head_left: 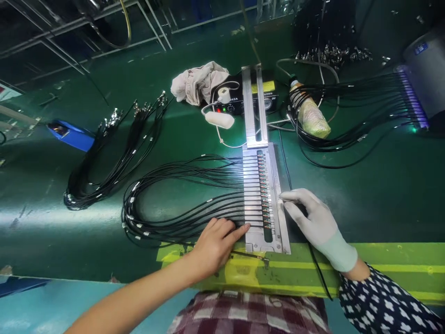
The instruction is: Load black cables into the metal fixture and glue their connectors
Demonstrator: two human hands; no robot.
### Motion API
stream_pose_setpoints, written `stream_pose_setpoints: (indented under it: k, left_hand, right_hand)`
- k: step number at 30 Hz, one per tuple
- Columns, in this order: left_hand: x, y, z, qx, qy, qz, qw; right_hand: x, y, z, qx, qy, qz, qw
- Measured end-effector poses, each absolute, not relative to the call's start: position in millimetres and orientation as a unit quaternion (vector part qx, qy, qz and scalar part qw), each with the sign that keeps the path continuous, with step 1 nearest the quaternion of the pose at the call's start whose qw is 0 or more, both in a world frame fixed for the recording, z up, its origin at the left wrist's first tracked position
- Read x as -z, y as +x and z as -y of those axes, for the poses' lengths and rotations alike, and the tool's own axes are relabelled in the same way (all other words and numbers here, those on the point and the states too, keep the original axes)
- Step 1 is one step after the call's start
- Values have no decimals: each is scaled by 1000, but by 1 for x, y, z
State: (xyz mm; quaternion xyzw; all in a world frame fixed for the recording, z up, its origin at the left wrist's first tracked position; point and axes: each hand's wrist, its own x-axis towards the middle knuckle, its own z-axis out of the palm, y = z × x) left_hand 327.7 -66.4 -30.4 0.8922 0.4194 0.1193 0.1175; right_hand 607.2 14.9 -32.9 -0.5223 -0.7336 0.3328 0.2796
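Observation:
A flat metal fixture (pixel 252 236) lies on the bench in front of me, with a row of black cables (pixel 187 204) laid side by side across it. Their stripped ends, with small coloured wires (pixel 266 204), line up over its long slot. My left hand (pixel 213 243) is bare. Its index finger stretches out to touch the lowest cable at the fixture's left edge, and the other fingers are loosely bent. In a white glove, my right hand (pixel 316 222) pinches with thumb and index finger at the fixture's right edge. Whatever lies between those fingertips is too small to make out.
A slotted metal piece (pixel 250 111) adjoins the fixture's far end, beside a black control box (pixel 236 104), a white lamp (pixel 219 119) and a cloth (pixel 200 83). More cable bundles (pixel 100 185) lie left. A wrapped bottle (pixel 313 116) and a lit grey device (pixel 426 79) stand right.

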Motion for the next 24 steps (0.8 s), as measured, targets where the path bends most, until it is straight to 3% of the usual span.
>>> stream_pose_setpoints:
  k: [4,13,24]
  left_hand:
    - [18,328,81,-121,880,-420,188]
    - [14,334,79,-207,845,-440,221]
    - [21,326,56,-134,884,-374,247]
  right_hand:
    - [32,607,-13,-321,-520,738,285]
    - [32,607,-13,-329,-519,735,286]
    - [31,606,-14,-338,-523,731,280]
